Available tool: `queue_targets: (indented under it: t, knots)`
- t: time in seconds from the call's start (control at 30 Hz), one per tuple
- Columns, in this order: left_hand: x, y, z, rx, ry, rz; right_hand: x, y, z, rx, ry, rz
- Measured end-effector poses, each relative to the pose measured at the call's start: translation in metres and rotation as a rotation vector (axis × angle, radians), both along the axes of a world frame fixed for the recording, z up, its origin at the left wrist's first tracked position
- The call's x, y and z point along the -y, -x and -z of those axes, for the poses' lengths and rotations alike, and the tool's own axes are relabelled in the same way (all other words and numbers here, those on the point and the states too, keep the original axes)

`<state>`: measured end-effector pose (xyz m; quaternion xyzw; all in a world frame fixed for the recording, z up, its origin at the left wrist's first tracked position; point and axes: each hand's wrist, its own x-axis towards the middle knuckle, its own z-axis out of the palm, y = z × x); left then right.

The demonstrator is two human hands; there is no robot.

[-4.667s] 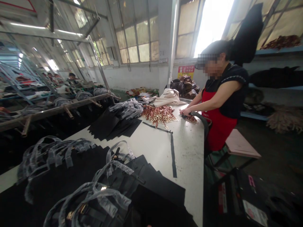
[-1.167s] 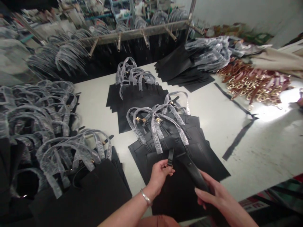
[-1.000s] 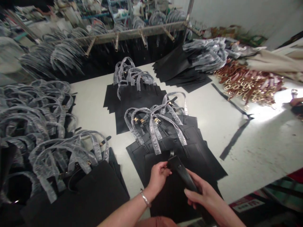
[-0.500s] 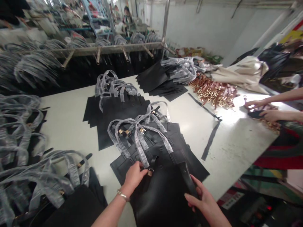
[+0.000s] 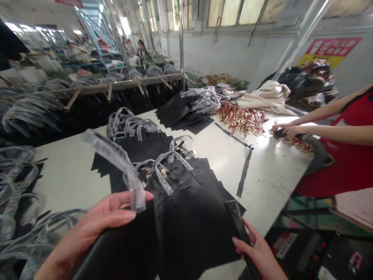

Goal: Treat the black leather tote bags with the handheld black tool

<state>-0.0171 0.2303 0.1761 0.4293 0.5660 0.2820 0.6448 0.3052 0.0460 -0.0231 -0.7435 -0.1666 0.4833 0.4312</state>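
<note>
Both your hands are well apart over the near side of the white table [image 5: 271, 182]. Your left hand [image 5: 101, 217] pinches a black bag [image 5: 129, 249] and the foot of its plastic-wrapped handle [image 5: 124, 165], thumb closed against fingers. Your right hand [image 5: 258, 249] is clamped on a black strap [image 5: 235, 216] toward the table's right edge. Black bags [image 5: 189, 221] lie stacked between your hands. Brown straps [image 5: 241, 116] with gold clips lie near the far right corner.
</note>
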Motion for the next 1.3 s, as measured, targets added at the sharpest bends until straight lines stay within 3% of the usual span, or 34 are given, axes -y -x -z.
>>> queue_targets:
  t: [0.03, 0.1, 0.2, 0.27, 0.33, 0.4, 0.53, 0.67, 0.77, 0.93, 1.1, 1.2, 1.3]
  knots:
    - [-0.002, -0.012, 0.004, 0.039, 0.02, 0.131, 0.002, -0.001, -0.001, 0.0, 0.004, -0.003]
    - [-0.002, -0.044, 0.027, 0.138, 0.075, 0.336, 0.006, -0.003, -0.004, 0.007, 0.017, 0.0]
    - [0.008, -0.092, 0.091, 0.12, 0.048, 0.398, 0.011, -0.012, -0.01, 0.041, 0.037, 0.018]
    - [0.023, -0.107, 0.14, -0.089, -0.112, 0.438, 0.014, -0.019, -0.015, 0.068, 0.064, -0.007]
    - [0.042, -0.106, 0.183, -0.361, -0.395, 0.495, 0.016, -0.024, -0.019, 0.072, 0.078, -0.073]
    - [0.063, -0.093, 0.217, -0.555, -0.605, 0.564, 0.019, -0.022, -0.022, 0.032, 0.062, -0.149]
    - [0.098, -0.066, 0.258, -0.762, -0.795, 0.616, 0.022, -0.002, -0.02, -0.128, 0.06, -0.301]
    - [0.114, -0.057, 0.281, -0.833, -0.949, 0.628, 0.018, 0.024, -0.009, -0.184, 0.069, -0.476]
    - [0.116, -0.055, 0.289, -0.819, -1.027, 0.644, 0.004, 0.041, -0.002, -0.153, 0.068, -0.576]
    - [0.115, -0.053, 0.288, -0.773, -1.062, 0.667, -0.025, 0.062, 0.003, -0.114, 0.068, -0.599]
    - [0.12, -0.05, 0.288, -0.795, -1.031, 0.634, -0.019, 0.061, 0.005, -0.089, 0.12, -0.631]
    - [0.123, -0.048, 0.292, -0.795, -1.06, 0.586, -0.016, 0.057, -0.002, -0.058, 0.183, -0.648]
    - [0.105, -0.061, 0.295, -0.739, -1.157, 0.444, -0.036, 0.053, -0.017, 0.036, 0.13, -0.737]
